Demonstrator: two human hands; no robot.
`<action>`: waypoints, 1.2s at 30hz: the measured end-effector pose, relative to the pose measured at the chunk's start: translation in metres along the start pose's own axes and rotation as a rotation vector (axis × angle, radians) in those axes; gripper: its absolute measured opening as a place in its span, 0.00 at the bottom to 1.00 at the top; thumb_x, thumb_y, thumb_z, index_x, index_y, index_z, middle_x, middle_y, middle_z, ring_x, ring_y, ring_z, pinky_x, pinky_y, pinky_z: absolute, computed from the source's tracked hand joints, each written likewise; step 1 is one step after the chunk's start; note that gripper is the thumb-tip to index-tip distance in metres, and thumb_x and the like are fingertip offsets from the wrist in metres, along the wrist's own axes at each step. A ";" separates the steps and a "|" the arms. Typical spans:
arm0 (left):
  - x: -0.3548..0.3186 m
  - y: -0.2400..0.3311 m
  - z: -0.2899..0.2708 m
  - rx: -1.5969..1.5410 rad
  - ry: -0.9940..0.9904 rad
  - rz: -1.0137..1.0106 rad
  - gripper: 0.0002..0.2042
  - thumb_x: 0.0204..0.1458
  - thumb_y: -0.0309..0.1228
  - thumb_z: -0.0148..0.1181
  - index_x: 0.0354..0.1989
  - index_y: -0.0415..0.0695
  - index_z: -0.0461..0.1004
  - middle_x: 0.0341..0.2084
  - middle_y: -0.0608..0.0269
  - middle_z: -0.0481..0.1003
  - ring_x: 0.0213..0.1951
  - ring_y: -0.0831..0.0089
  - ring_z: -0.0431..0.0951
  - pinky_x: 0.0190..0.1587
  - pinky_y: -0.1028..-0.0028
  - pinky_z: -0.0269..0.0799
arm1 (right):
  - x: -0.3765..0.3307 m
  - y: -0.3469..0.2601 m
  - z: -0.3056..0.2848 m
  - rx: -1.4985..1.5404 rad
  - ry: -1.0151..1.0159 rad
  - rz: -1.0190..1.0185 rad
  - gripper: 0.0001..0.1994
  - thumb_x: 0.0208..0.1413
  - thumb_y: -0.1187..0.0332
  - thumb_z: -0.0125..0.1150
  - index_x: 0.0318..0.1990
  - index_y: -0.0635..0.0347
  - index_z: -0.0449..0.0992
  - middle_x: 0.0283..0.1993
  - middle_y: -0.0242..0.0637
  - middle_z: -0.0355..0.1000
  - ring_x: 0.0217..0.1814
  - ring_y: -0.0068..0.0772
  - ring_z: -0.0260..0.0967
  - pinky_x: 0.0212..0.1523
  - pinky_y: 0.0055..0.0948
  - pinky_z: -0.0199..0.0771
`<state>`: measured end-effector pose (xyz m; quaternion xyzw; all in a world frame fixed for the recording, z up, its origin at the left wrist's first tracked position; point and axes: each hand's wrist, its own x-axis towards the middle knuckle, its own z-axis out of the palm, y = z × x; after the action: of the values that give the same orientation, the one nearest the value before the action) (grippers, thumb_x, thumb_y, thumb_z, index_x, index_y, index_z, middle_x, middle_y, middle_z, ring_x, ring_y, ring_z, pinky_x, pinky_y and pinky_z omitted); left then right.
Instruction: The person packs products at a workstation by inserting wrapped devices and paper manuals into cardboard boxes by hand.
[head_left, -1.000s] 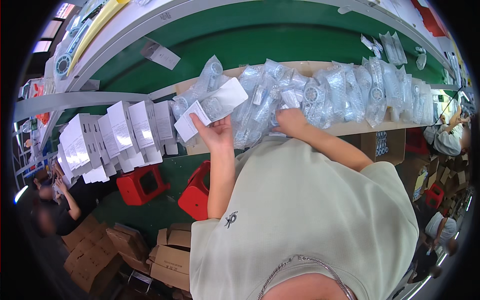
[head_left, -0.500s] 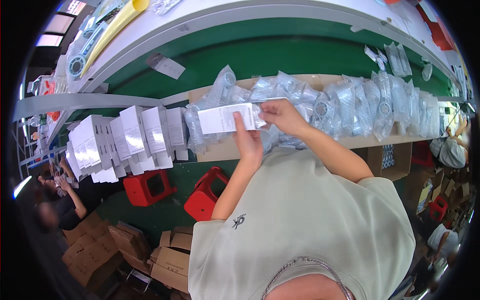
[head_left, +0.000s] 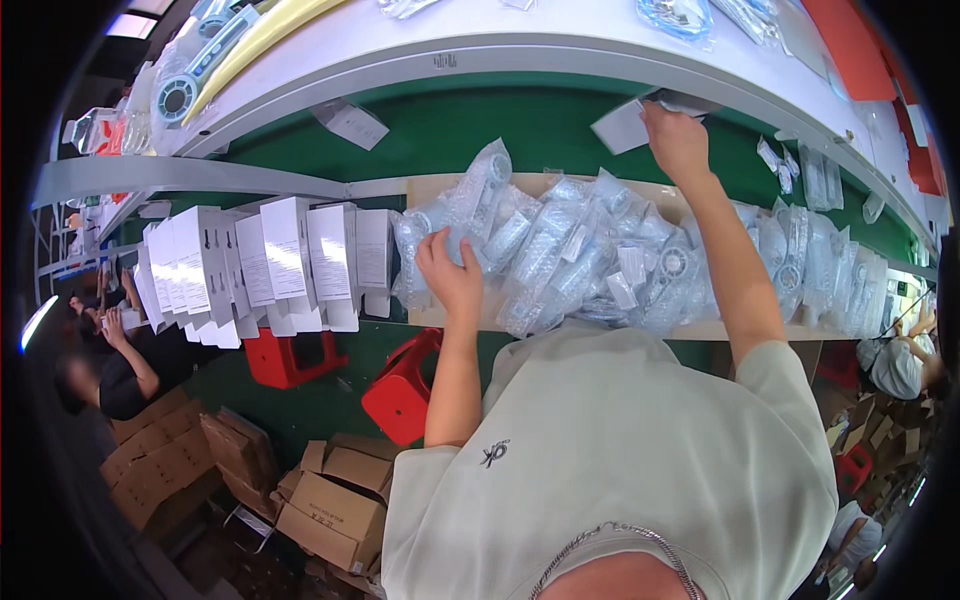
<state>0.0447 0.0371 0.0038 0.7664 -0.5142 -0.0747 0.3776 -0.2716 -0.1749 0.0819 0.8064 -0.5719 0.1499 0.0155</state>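
Note:
My right hand (head_left: 676, 135) reaches far back, its fingers closed at the edge of a white box (head_left: 622, 128) just under the front of the upper shelf. Part of that box is hidden by the hand. Nearer, my left hand (head_left: 452, 272) has its fingers apart and holds nothing. It hovers over or touches the left end of a heap of clear bubble-wrap bags (head_left: 560, 240); which, I cannot tell. Round pale-blue parts show through several bags. To its left stands a row of upright white boxes (head_left: 270, 255).
Another white box (head_left: 355, 124) lies at the back on the green surface (head_left: 480, 105). The upper shelf (head_left: 560, 25) overhangs it. Red stools (head_left: 400, 390) and cardboard cartons (head_left: 335, 515) stand on the floor at left. A person (head_left: 130, 375) sits at far left.
The white box has left my left hand; my right hand has stretched back to the far side with it. My left hand has opened and come down by the bags.

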 end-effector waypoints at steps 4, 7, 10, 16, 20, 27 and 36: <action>0.041 -0.008 0.018 0.199 0.085 0.157 0.27 0.45 0.38 0.66 0.49 0.30 0.68 0.48 0.43 0.70 0.50 0.47 0.69 0.56 0.56 0.62 | 0.011 0.043 0.044 -0.304 -0.246 -0.068 0.11 0.53 0.66 0.56 0.44 0.56 0.77 0.32 0.42 0.77 0.35 0.46 0.76 0.40 0.42 0.72; 0.072 -0.012 0.040 0.426 -0.253 0.287 0.24 0.44 0.42 0.62 0.44 0.35 0.71 0.41 0.47 0.74 0.48 0.50 0.71 0.52 0.54 0.63 | 0.008 0.007 0.043 -0.279 -0.030 -0.148 0.12 0.51 0.68 0.57 0.43 0.55 0.76 0.34 0.42 0.76 0.37 0.45 0.75 0.45 0.43 0.70; 0.090 -0.026 0.058 0.555 -0.390 0.263 0.16 0.44 0.36 0.60 0.39 0.39 0.73 0.32 0.52 0.77 0.38 0.54 0.76 0.45 0.54 0.68 | -0.012 -0.067 0.009 0.005 0.311 -0.214 0.12 0.50 0.68 0.59 0.43 0.58 0.75 0.38 0.42 0.75 0.35 0.45 0.72 0.45 0.41 0.71; 0.071 0.043 0.012 0.208 -0.255 0.325 0.09 0.46 0.27 0.54 0.36 0.42 0.74 0.31 0.56 0.78 0.29 0.57 0.79 0.36 0.61 0.74 | -0.063 -0.161 0.026 1.560 -0.692 0.699 0.15 0.58 0.60 0.59 0.48 0.58 0.73 0.43 0.34 0.74 0.38 0.31 0.73 0.38 0.34 0.72; 0.060 0.075 -0.056 -0.083 -0.426 0.596 0.14 0.44 0.24 0.59 0.42 0.41 0.74 0.40 0.53 0.76 0.41 0.56 0.77 0.42 0.63 0.75 | -0.075 -0.184 0.030 2.009 -0.767 1.038 0.17 0.56 0.62 0.61 0.48 0.63 0.72 0.42 0.37 0.75 0.40 0.29 0.73 0.41 0.34 0.73; 0.117 -0.056 -0.164 0.779 0.282 -0.076 0.33 0.42 0.39 0.68 0.53 0.30 0.65 0.47 0.41 0.69 0.52 0.47 0.68 0.55 0.58 0.65 | -0.088 -0.157 0.008 1.787 -0.559 0.727 0.17 0.53 0.67 0.63 0.49 0.65 0.72 0.42 0.37 0.75 0.41 0.29 0.72 0.43 0.32 0.72; 0.117 0.003 -0.217 0.659 0.106 -0.319 0.43 0.30 0.44 0.74 0.53 0.30 0.62 0.44 0.44 0.69 0.48 0.49 0.70 0.50 0.57 0.68 | -0.121 -0.159 -0.007 1.651 -0.623 0.448 0.19 0.53 0.67 0.62 0.52 0.63 0.72 0.45 0.35 0.74 0.46 0.26 0.71 0.49 0.28 0.70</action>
<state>0.2052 0.0464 0.1908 0.9202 -0.3646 0.0766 0.1202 -0.1624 -0.0072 0.0804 0.4350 -0.4043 0.2867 -0.7517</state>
